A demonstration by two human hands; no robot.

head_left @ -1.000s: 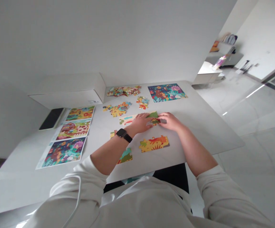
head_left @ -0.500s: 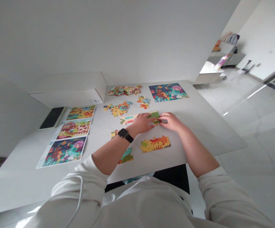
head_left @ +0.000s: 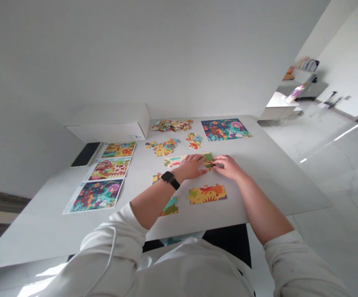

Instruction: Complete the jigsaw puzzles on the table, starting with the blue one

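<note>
A joined strip of jigsaw puzzle pieces [head_left: 174, 160] lies flat across the table, cream at its left end. My left hand [head_left: 191, 166], with a black watch on the wrist, rests on the strip with its fingers stretched out and hides its middle. At the right end, the fingertips and thumb of my right hand [head_left: 228, 166] close on the edge of a green puzzle piece [head_left: 209, 157]. Nearer me lies a yellow joined section with an orange animal [head_left: 208, 194]. A blue-green section [head_left: 171, 206] and another section [head_left: 155, 177] are partly covered by my left arm.
Loose puzzle pieces are heaped [head_left: 171, 125] by the wall, with smaller groups [head_left: 163, 147] [head_left: 194, 140] in front. A dark picture sheet [head_left: 225, 129] lies back right. Picture sheets [head_left: 97, 194], a phone [head_left: 85, 154] and a white box [head_left: 104, 131] occupy the left.
The view has shifted, so the table scene appears slightly farther right and lower. Both hands stay at the strip; my right fingertips sit at its right edge, with more of the green piece showing.
</note>
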